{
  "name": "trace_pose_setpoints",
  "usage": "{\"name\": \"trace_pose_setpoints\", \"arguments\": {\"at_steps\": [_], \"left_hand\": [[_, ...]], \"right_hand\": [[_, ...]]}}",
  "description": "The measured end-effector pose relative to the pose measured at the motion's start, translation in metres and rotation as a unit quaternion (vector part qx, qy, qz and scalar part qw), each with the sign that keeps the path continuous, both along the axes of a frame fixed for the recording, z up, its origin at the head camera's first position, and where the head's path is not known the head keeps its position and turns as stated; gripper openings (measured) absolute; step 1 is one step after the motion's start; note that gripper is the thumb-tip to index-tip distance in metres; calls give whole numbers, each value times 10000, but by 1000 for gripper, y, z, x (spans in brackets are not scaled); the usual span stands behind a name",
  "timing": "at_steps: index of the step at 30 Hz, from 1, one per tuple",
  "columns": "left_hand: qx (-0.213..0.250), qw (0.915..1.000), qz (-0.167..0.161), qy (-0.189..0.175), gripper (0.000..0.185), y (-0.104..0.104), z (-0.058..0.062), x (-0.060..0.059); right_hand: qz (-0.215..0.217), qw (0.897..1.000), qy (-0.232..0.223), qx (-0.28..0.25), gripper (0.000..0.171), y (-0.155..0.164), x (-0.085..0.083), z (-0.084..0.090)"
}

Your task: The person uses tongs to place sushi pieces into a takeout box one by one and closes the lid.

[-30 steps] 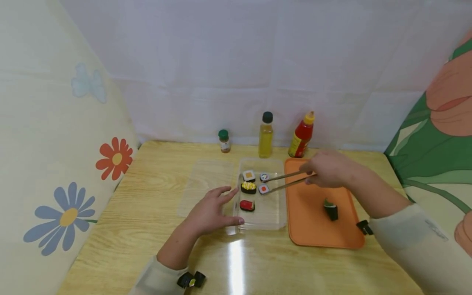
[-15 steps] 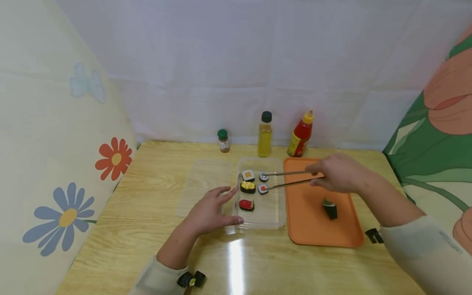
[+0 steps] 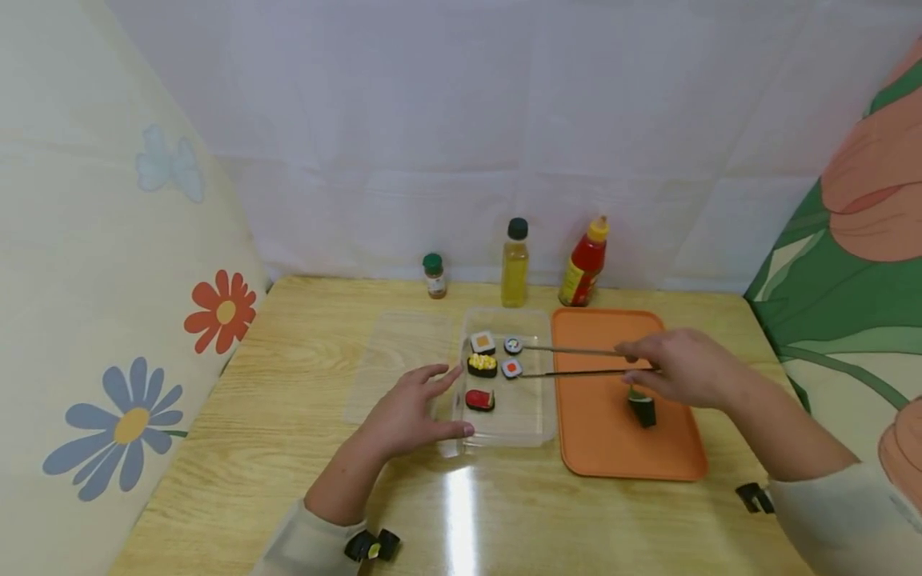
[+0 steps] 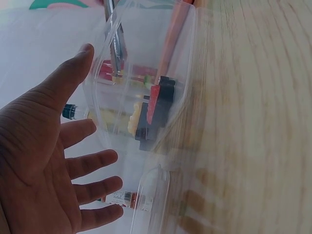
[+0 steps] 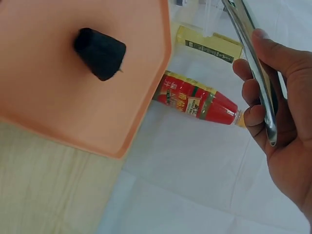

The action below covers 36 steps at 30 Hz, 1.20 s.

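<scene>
- The right hand [image 3: 684, 376] pinches a pair of metal tongs [image 3: 569, 362], fingers [image 5: 253, 90] curled round the handle end; the tips lie apart over the clear plastic container [image 3: 536, 432], at the two small sushi rolls [image 3: 512, 357] there.
- The left hand [image 3: 406, 412] rests at the container's 9 o'clock side, fingers spread and straight, thumb along the near wall, holding nothing.
- Inside the container, to the 9 o'clock side of the rolls, sit an orange-topped piece [image 3: 483, 342], a corn-topped piece [image 3: 483, 365] and a red-topped piece [image 3: 479, 399].
- One dark seaweed roll [image 3: 643, 408] remains on the orange tray [image 3: 612, 448], partly under the right hand.
- Judged from this, the step goes well if the tongs clear the container's wall without nudging the placed pieces, and the left hand steadies the light box.
- The right wrist view shows the seaweed roll [image 5: 100, 52] lying tilted on the tray [image 5: 58, 117], which the head view half hides; it does not show the tong tips.
- The left wrist view shows the open palm [image 4: 44, 165] just beside the clear wall [image 4: 141, 122], the pieces blurred behind it.
- Only the head view shows the ketchup bottle [image 3: 587, 262], oil bottle [image 3: 515, 264] and spice jar [image 3: 434, 276] at the table's [image 3: 288, 448] 12 o'clock edge together.
</scene>
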<state>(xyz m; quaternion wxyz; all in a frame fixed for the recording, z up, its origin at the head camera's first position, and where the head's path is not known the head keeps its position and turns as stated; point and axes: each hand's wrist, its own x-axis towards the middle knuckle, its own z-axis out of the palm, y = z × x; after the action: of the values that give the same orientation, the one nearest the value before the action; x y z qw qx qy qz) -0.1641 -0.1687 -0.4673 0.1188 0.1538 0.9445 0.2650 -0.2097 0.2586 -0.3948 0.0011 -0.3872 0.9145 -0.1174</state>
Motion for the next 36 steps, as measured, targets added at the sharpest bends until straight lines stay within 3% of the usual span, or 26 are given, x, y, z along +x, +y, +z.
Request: {"name": "trace_pose_setpoints", "arguments": {"at_steps": [9, 18, 36], "left_hand": [[5, 10000, -10, 22, 100, 0, -1, 0], [7, 10000, -13, 41, 101, 0, -2, -1], [-49, 10000, -49, 46, 100, 1, 0, -1]], "right_hand": [[-319, 9985, -123, -437, 39, 14, 20, -9], [-135, 9923, 184, -1219, 40, 34, 32, -20], [-693, 9863, 435, -1434, 46, 68, 67, -39]]}}
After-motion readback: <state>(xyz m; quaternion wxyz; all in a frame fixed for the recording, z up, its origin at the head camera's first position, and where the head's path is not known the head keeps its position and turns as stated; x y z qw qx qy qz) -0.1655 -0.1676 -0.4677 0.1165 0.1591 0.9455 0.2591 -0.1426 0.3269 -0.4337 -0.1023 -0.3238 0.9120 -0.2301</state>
